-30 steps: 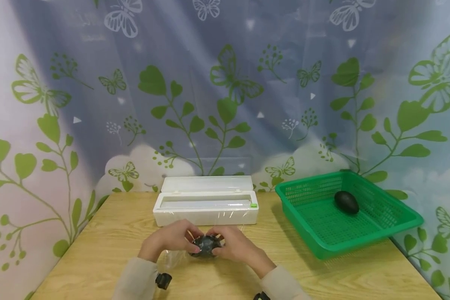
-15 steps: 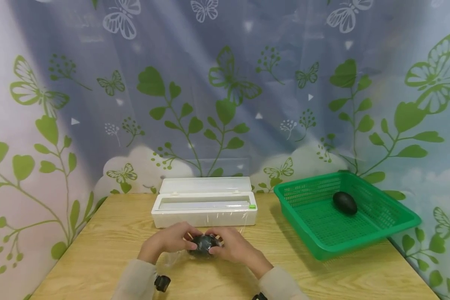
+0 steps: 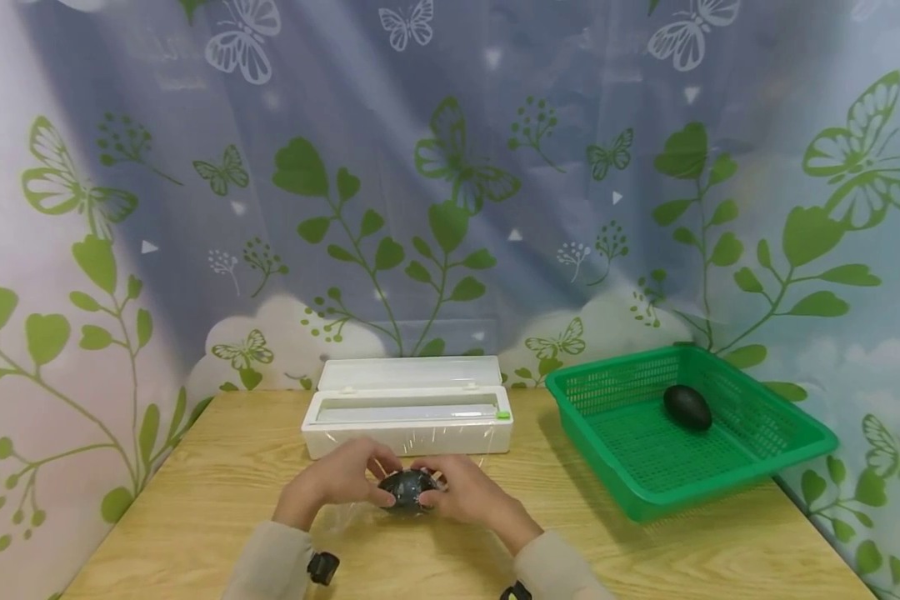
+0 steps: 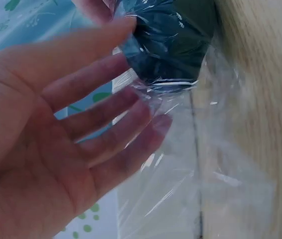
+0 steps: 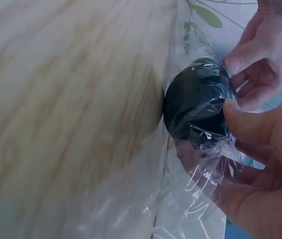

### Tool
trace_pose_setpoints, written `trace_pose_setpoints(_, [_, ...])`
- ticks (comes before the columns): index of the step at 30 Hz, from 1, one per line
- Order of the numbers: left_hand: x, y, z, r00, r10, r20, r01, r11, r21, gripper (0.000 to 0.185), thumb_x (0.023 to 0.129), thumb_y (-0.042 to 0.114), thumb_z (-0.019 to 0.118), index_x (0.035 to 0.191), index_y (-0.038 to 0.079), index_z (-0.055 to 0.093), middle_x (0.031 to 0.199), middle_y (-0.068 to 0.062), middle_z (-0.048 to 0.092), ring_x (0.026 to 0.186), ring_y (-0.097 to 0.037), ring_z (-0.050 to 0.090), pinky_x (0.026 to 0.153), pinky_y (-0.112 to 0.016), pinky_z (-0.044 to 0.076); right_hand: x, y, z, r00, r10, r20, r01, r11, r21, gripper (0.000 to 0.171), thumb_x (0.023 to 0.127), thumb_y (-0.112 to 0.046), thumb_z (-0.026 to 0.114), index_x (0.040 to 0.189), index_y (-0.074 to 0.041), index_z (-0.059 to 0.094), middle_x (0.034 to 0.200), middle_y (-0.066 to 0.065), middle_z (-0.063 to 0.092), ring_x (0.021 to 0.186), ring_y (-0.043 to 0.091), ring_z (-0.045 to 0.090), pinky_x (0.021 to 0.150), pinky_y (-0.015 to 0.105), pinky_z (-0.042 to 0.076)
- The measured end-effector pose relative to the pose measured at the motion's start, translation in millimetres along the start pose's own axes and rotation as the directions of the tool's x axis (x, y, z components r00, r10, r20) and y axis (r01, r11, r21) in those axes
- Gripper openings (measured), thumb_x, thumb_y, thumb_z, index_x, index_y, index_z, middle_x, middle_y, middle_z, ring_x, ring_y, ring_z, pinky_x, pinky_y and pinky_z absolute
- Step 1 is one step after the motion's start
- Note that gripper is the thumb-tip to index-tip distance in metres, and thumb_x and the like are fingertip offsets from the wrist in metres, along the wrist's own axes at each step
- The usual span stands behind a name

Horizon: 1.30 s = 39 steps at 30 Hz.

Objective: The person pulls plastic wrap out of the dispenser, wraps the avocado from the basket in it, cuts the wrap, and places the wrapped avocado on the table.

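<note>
A dark egg-shaped avocado point(image 3: 407, 490), partly covered in clear plastic wrap point(image 4: 166, 164), is on the table between both hands. My left hand point(image 3: 348, 473) holds its left end, the thumb on the near side and the fingers spread behind against the film in the left wrist view. From the other end my right hand point(image 3: 465, 493) grips it, thumb point(image 5: 245, 119) pressed on its surface and fingers behind it under loose film. Crinkled folds show over the avocado point(image 5: 196, 102) in the right wrist view. Loose film trails out to its left and toward the box.
Behind the hands stands a white wrap dispenser box point(image 3: 405, 437), lid raised, with a roll inside and a small green slider point(image 3: 503, 415) at its right end. A green basket point(image 3: 630, 492) at the right contains another dark avocado point(image 3: 687, 407). A patterned curtain hangs behind the table.
The avocado has turned slightly between the hands, showing more of its dark side. My left fingers have lifted and spread a little; the right hand keeps nearly the same place.
</note>
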State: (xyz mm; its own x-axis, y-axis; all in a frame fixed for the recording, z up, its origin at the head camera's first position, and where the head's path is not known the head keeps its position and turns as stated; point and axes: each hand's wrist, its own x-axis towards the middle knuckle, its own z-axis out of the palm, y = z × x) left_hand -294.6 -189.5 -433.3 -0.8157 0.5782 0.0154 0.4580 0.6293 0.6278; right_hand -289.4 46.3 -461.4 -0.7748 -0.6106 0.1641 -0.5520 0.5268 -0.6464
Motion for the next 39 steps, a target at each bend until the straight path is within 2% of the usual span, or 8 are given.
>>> trace_pose_setpoints(8, [2.1, -5.2, 4.5, 1.000, -0.002, -0.022, 0.002, 1.000, -0.009, 0.040, 0.080, 0.015, 0.088, 0.116, 0.003, 0.074, 0.113, -0.011, 0.076, 0.101, -0.029, 0.070, 0.091, -0.052, 0.058, -1.8, 0.6, -4.5, 0.997, 0.079, 0.012, -0.079, 0.996, 0.036, 0.040, 0.094, -0.015, 0.075, 0.132, -0.005, 0.067, 0.123, 0.017, 0.072, 0.096, 0.023, 0.072, 0.082, 0.030, 0.059])
trace_pose_setpoints(11, [2.1, -7.0, 5.8, 1.000, 0.013, -0.021, -0.014, 1.000, -0.011, 0.040, 0.082, 0.014, 0.087, 0.118, 0.000, 0.074, 0.115, -0.013, 0.076, 0.100, -0.030, 0.071, 0.090, -0.052, 0.059, -4.5, -6.0, -5.1, 0.996, 0.084, -0.019, -0.085, 0.995, -0.052, 0.042, 0.093, -0.018, 0.077, 0.132, -0.005, 0.067, 0.127, 0.015, 0.072, 0.104, 0.027, 0.072, 0.088, 0.036, 0.060])
trace_pose_setpoints(14, [2.0, -7.8, 6.3, 1.000, 0.015, -0.021, -0.015, 1.000, -0.011, 0.040, 0.084, 0.013, 0.085, 0.118, -0.002, 0.073, 0.115, -0.016, 0.076, 0.099, -0.032, 0.072, 0.089, -0.050, 0.060, -6.2, -16.1, -3.4, 0.995, 0.026, -0.099, -0.046, 0.978, -0.203, 0.040, 0.090, -0.016, 0.080, 0.126, -0.004, 0.070, 0.124, 0.012, 0.073, 0.110, 0.028, 0.070, 0.095, 0.041, 0.059])
trace_pose_setpoints(17, [1.8, -8.0, 5.6, 1.000, 0.005, -0.013, -0.006, 1.000, -0.020, 0.040, 0.086, 0.013, 0.084, 0.120, -0.003, 0.073, 0.117, -0.018, 0.075, 0.101, -0.035, 0.072, 0.089, -0.048, 0.061, -5.8, -27.3, 0.3, 0.983, -0.074, -0.166, 0.014, 0.940, -0.340, 0.028, 0.087, -0.010, 0.082, 0.114, -0.005, 0.075, 0.113, 0.007, 0.076, 0.108, 0.024, 0.072, 0.094, 0.037, 0.060])
trace_pose_setpoints(20, [1.8, -7.8, 4.7, 1.000, -0.006, -0.003, 0.006, 0.999, -0.033, 0.040, 0.087, 0.014, 0.082, 0.122, -0.003, 0.072, 0.120, -0.019, 0.074, 0.103, -0.036, 0.072, 0.089, -0.048, 0.061, -4.8, -34.8, 5.0, 0.979, -0.116, -0.168, 0.040, 0.915, -0.402, 0.025, 0.085, -0.005, 0.083, 0.109, -0.004, 0.077, 0.108, 0.007, 0.078, 0.103, 0.022, 0.074, 0.089, 0.033, 0.062])
trace_pose_setpoints(25, [2.2, -8.6, 5.6, 1.000, 0.008, 0.011, -0.007, 1.000, -0.028, 0.036, 0.090, 0.012, 0.079, 0.122, -0.003, 0.072, 0.122, -0.019, 0.073, 0.106, -0.036, 0.071, 0.091, -0.047, 0.061, -2.1, -32.5, 12.8, 0.991, -0.053, -0.122, 0.001, 0.922, -0.388, 0.040, 0.082, -0.006, 0.086, 0.119, -0.005, 0.072, 0.116, 0.010, 0.076, 0.109, 0.025, 0.073, 0.094, 0.036, 0.061])
trace_pose_setpoints(30, [1.6, -8.0, 6.5, 1.000, 0.005, 0.015, -0.005, 1.000, -0.013, 0.035, 0.092, 0.014, 0.077, 0.122, -0.003, 0.072, 0.121, -0.017, 0.074, 0.104, -0.034, 0.071, 0.088, -0.040, 0.061, 2.0, -21.7, 14.9, 0.991, 0.002, -0.133, -0.043, 0.951, -0.308, 0.041, 0.084, -0.010, 0.084, 0.123, -0.006, 0.071, 0.117, 0.009, 0.075, 0.112, 0.024, 0.070, 0.100, 0.039, 0.057])
trace_pose_setpoints(39, [5.7, -7.6, 8.2, 0.995, 0.030, -0.098, -0.028, 0.999, 0.016, 0.041, 0.081, 0.010, 0.087, 0.119, 0.001, 0.072, 0.120, -0.016, 0.073, 0.105, -0.034, 0.069, 0.088, -0.047, 0.061, 5.9, -8.3, 6.9, 0.994, 0.034, -0.105, -0.055, 0.978, -0.201, 0.041, 0.089, -0.010, 0.079, 0.128, -0.002, 0.068, 0.127, 0.013, 0.072, 0.121, 0.029, 0.067, 0.106, 0.043, 0.055])
